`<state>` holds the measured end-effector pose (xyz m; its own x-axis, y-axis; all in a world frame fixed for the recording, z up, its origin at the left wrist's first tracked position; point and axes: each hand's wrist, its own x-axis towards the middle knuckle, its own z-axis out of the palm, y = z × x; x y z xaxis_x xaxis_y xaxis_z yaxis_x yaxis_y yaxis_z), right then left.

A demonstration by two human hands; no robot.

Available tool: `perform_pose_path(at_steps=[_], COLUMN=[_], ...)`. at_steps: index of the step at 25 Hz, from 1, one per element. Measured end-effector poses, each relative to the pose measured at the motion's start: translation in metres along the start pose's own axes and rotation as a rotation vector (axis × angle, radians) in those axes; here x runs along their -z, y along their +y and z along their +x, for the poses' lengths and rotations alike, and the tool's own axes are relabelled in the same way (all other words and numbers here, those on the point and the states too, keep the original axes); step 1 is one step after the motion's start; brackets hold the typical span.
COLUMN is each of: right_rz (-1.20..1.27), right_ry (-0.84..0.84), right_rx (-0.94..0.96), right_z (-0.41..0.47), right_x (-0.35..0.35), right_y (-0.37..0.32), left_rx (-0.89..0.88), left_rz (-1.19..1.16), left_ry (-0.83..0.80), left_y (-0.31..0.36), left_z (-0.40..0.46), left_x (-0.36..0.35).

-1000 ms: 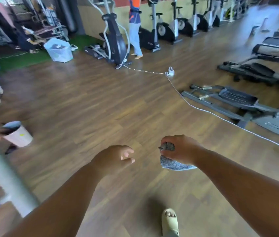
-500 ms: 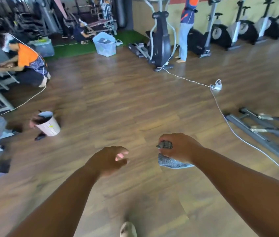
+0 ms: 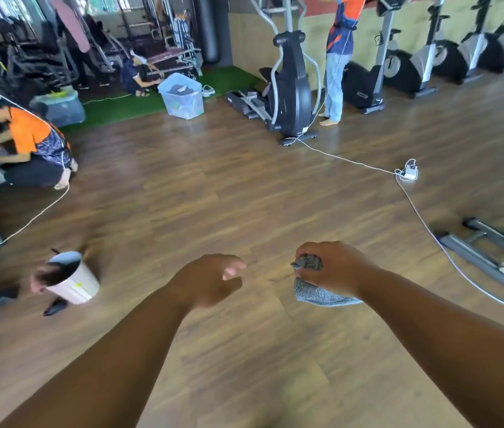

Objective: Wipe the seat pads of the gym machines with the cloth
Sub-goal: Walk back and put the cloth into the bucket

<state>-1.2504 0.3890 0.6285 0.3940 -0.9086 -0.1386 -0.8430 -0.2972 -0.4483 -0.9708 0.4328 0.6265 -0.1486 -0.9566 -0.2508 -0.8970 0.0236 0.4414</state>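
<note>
While the grey cloth [image 3: 315, 290] is kept bunched in the curled fingers of the right hand [image 3: 334, 270], no seat pad is being touched, so the wiping is judged to be between machines, with pads left to do; how many are already done cannot be told. The left hand [image 3: 210, 281] is held out empty, its fingers loosely curled and slightly apart. Both hands are seen above bare wooden floor [image 3: 244, 196], well apart from the elliptical trainer [image 3: 290, 88] at the far side. Compared with half a second earlier, the view has been swung further left: the small bin [image 3: 73, 281] and the crouching person [image 3: 28, 143] are shown nearer the middle, and the power strip [image 3: 409, 173] is shifted right.
</note>
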Motion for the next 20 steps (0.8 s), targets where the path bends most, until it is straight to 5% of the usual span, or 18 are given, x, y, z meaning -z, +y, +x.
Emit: perform_pose_path(at_steps=[11,20], right_rz=[-0.067,-0.123], right_ry=[-0.151,-0.296], right_rx=[0.178,0.39], right_z=[0.335,0.583], right_x=[0.037,0.016], right_y=[0.012,-0.083], left_rx=[0.228,0.462], left_rz=[-0.11,-0.238], left_ry=[0.117,0.199], left_y=[-0.113,-0.247], left_z=[0.225,0.321], left_x=[0.096,0.173])
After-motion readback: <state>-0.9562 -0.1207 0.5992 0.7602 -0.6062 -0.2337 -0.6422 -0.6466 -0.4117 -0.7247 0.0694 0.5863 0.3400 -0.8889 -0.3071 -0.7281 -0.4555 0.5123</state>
